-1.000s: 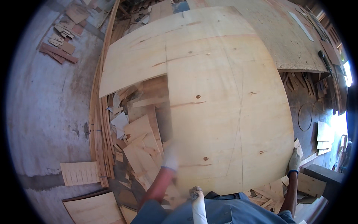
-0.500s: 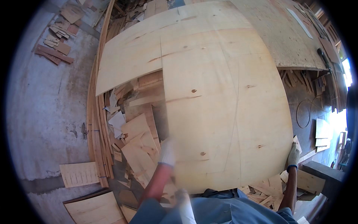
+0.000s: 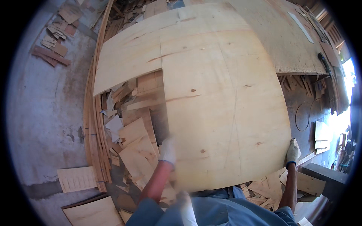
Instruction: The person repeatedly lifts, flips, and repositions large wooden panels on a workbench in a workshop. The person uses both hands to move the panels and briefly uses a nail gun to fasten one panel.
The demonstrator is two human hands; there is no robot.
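Note:
A large pale plywood sheet [image 3: 222,113] with knots and pencil lines lies before me, with a rectangular notch out of its near left side. My left hand [image 3: 167,149], in a light work glove, is closed on the sheet's left edge near my body; blur hides some of its fingers. On the opposite edge, my right hand [image 3: 292,152], also gloved, grips the sheet close to its near right corner. The sheet's near edge reaches almost to my waist. Its far part lies beside a broad worktable [image 3: 290,45].
Plywood offcuts [image 3: 137,150] are piled below the notch. Long wooden strips [image 3: 92,139] run along the left. More scraps [image 3: 56,41] lie on the concrete floor [image 3: 45,113]. A dark-handled tool [image 3: 323,62] rests at the table's right edge. A grey block-like ledge [image 3: 324,171] stands at right.
The whole view has shifted slightly left. Both hands keep hold of the sheet's edges, and the sheet shows little movement against its surroundings.

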